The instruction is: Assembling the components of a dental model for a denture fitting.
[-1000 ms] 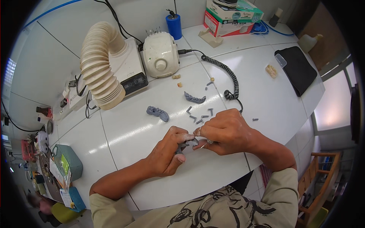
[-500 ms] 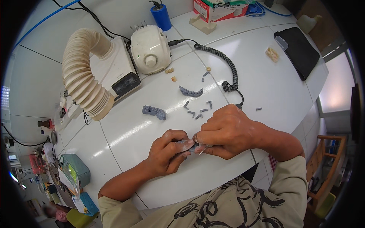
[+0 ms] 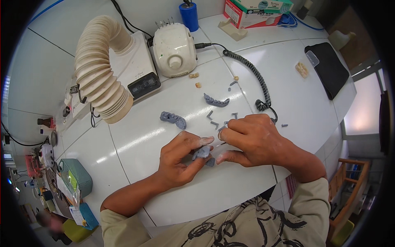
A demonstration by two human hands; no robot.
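Grey moulded piece (image 3: 201, 152) is sitting pinched between the fingers of our left hand (image 3: 179, 158), toward six o'clock on the table (image 3: 142, 148); our right hand (image 3: 256, 140), at its three o'clock, is gripping a thin tool (image 3: 222, 144), and a loosening pinch could be inviting a nick

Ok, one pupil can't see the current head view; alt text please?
A person's left hand grips a small grey piece while the right hand holds a thin-tipped tool close to it. Beyond them, on a white table, lie two grey toothed models, small grey pegs and a white box with a coiled cord.
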